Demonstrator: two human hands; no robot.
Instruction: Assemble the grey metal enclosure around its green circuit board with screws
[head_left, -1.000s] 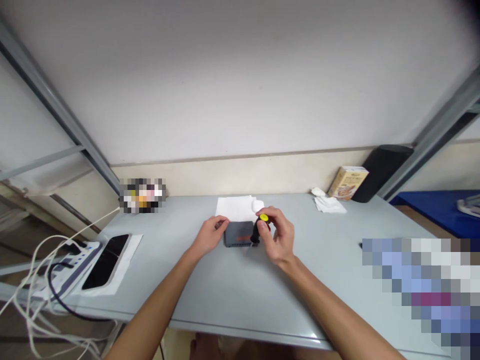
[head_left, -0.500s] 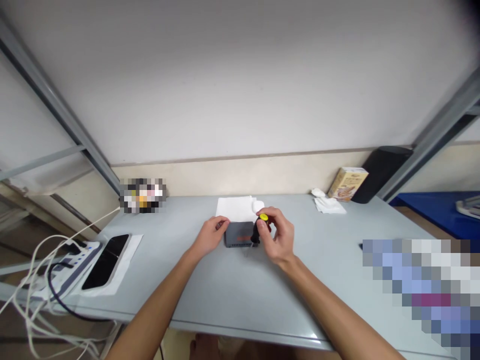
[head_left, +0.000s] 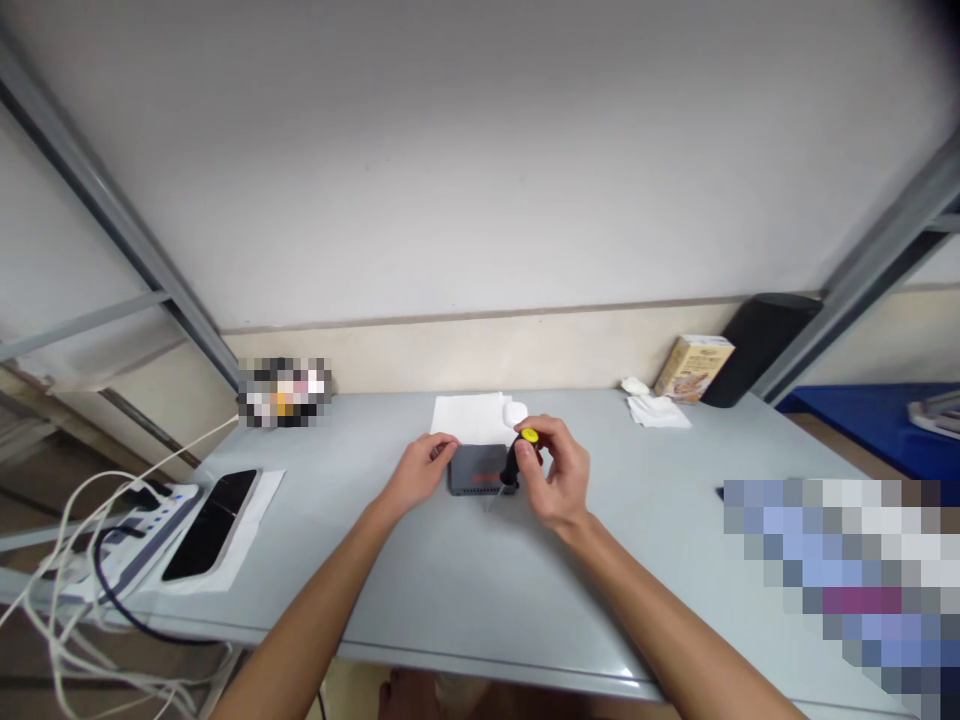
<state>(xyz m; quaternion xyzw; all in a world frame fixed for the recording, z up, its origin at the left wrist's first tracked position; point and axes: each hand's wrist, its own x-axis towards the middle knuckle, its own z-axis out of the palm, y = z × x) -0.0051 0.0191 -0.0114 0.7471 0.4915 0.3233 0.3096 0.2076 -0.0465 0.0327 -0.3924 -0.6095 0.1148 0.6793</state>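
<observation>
A small dark grey box (head_left: 474, 470) with reddish lettering and a row of slots along its front edge lies on the table. My left hand (head_left: 421, 470) is closed at its upper left corner, thumb and fingers gripping that edge. My right hand (head_left: 559, 472) is wrapped around a screwdriver (head_left: 512, 464) with a black handle and a yellow end cap. The screwdriver leans over the box's right side, its thin shaft pointing down and left past the front edge. Behind the box lie a white paper sheet (head_left: 469, 415) and a small white rounded case (head_left: 515, 412).
On the left are a dark phone (head_left: 214, 525) on white paper and a power strip (head_left: 135, 540) with tangled cables. A yellowish carton (head_left: 691, 368), crumpled tissues (head_left: 658, 410) and a black cylinder (head_left: 765, 345) stand at the back right. Blurred items (head_left: 855, 570) lie front right.
The screwdriver's shaft tip has shifted slightly left. Both hands otherwise keep almost the same positions.
</observation>
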